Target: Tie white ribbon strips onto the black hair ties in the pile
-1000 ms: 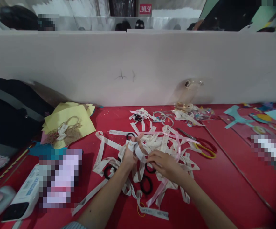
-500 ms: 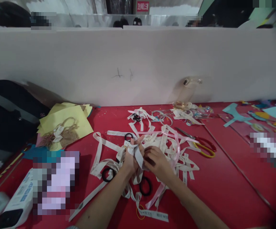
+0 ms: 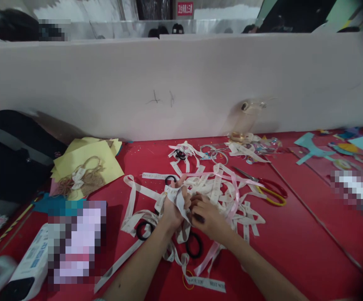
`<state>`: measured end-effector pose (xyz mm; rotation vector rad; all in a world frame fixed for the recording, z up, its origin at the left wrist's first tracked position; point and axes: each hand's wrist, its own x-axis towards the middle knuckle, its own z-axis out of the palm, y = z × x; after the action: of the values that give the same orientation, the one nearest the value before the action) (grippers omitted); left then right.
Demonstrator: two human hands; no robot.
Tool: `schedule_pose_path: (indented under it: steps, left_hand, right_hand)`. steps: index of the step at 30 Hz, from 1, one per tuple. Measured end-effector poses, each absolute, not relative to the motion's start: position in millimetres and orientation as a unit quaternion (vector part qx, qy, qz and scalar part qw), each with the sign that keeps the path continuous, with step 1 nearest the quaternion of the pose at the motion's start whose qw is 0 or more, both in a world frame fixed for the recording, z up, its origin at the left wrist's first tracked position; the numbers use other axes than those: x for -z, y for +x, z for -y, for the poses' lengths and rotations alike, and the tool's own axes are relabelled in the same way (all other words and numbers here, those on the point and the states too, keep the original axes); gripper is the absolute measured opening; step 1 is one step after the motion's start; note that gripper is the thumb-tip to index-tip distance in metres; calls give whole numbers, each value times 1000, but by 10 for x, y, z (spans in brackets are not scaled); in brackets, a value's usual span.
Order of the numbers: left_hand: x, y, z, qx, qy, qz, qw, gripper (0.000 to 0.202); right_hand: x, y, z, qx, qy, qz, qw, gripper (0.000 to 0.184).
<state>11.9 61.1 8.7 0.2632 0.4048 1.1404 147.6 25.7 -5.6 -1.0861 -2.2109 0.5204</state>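
Observation:
My left hand point(image 3: 172, 213) is closed around a white printed ribbon point(image 3: 179, 200), which drapes over its fingers with one end hanging down. Close beside it, my right hand point(image 3: 209, 219) has its fingers curled in toward the left hand; what they pinch, if anything, is hidden. Both hands are above a tangled heap of white lettered ribbon point(image 3: 228, 196). A pink satin ribbon point(image 3: 236, 193) runs across the heap. Around the hands lie black hair ties, one point(image 3: 194, 246) below them and another point(image 3: 144, 230) to the left, plus a thin yellow elastic band point(image 3: 188, 280).
Scissors point(image 3: 272, 194) with red and yellow handles lie right of the heap. Metal rings point(image 3: 214, 154) are behind it. At left are yellow paper sheets point(image 3: 108, 161) with a twine bundle point(image 3: 87, 179), and a white box-shaped device point(image 3: 27, 261). A white partition point(image 3: 106, 92) stands behind the red table point(image 3: 294, 242).
My right hand's fingers have curled in more tightly beside the left hand. The left hand keeps its hold on the ribbon. The whole view has shifted slightly.

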Motion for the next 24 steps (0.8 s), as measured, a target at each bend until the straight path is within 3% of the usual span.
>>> schedule_pose_path:
  steps: [10,18,24]
  left_hand:
    - [-23,85,-638,-540,145,-251,790,37]
    - [-43,173,-604,-541,220,-300,755,38]
    - [-9,218,-548,-544,293,-331,713,36]
  right_hand:
    - [92,1532,-271,-217,-398,835,311,15]
    - [2,1600,-226,-277,-435,763,388,20]
    - [11,1586,-209,-244,-407,801,364,8]
